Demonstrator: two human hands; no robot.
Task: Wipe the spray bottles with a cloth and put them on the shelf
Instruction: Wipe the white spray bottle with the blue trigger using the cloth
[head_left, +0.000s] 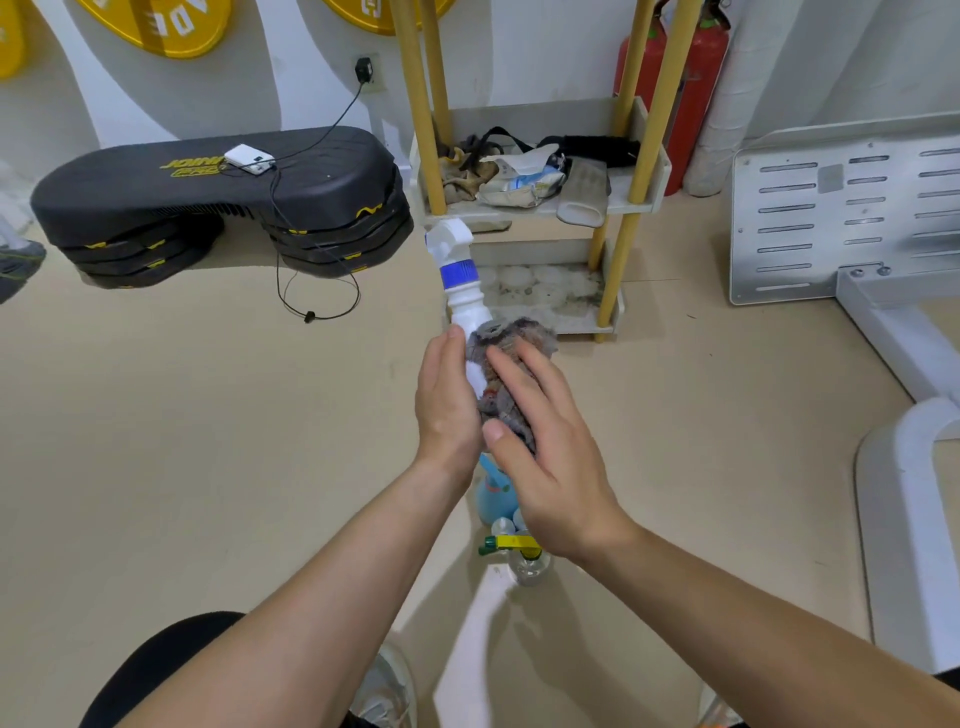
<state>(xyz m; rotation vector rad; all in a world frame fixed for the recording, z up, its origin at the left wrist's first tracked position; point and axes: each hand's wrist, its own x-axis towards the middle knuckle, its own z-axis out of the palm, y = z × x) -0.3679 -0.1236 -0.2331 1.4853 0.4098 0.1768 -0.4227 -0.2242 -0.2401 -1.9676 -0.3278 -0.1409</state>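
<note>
The work is in its early part, as I judge it. The left hand (447, 395) grips the white spray bottle (460, 280) by its body and holds it in the air, tilted, with the nozzle pointing away toward the shelf (641, 171). The right hand (550, 452) cups the grey cloth (511, 353) round the lower part of the same bottle, the thumb on the near side and the fingers laid over the cloth. So both hands are together on one bottle, and the wiping of it is going on, not finished.

Below the hands, two more bottles stand on the floor (208, 415) near the person's feet: a blue bottle (491, 499) and a clear bottle (525, 564) with a yellow trigger. I cannot tell if they are already wiped.

No spray bottle is seen on the shelf. Its middle level holds rags, a packet and a slipper (582, 195); the bottom level shows only stains. It seems all bottles in view must yet be placed there.
</note>
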